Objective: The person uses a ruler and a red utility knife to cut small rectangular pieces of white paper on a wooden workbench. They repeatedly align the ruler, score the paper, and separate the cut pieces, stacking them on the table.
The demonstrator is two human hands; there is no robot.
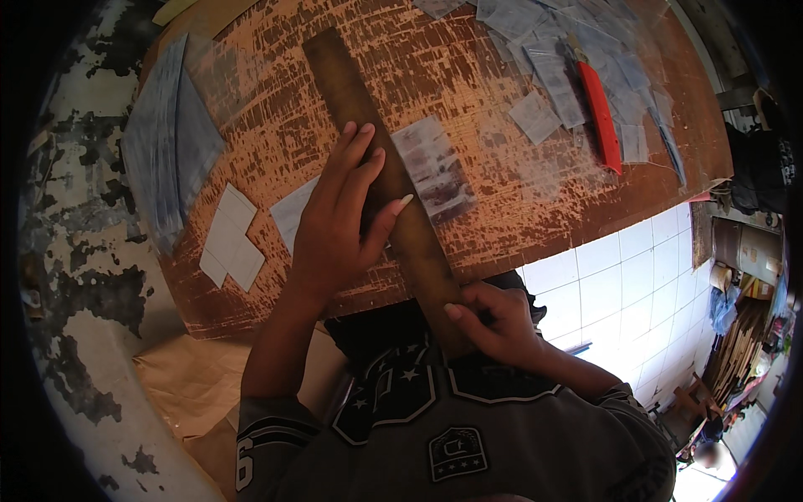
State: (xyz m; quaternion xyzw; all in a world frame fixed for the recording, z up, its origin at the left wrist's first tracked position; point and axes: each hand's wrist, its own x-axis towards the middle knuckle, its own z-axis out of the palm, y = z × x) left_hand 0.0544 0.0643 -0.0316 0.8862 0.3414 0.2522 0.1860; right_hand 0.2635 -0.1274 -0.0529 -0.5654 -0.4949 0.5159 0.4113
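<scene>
We lay our left hand (333, 211), fingers slightly spread, upon the brown strip (415, 238), which runs from eleven to five o'clock over a pale plastic piece (437, 159), and our right hand (499, 326) pinches the strip's five-o'clock end

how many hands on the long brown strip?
2: left hand rests on the brown strip around its middle; right hand holds its end nearest the body. No others show on it.
</scene>
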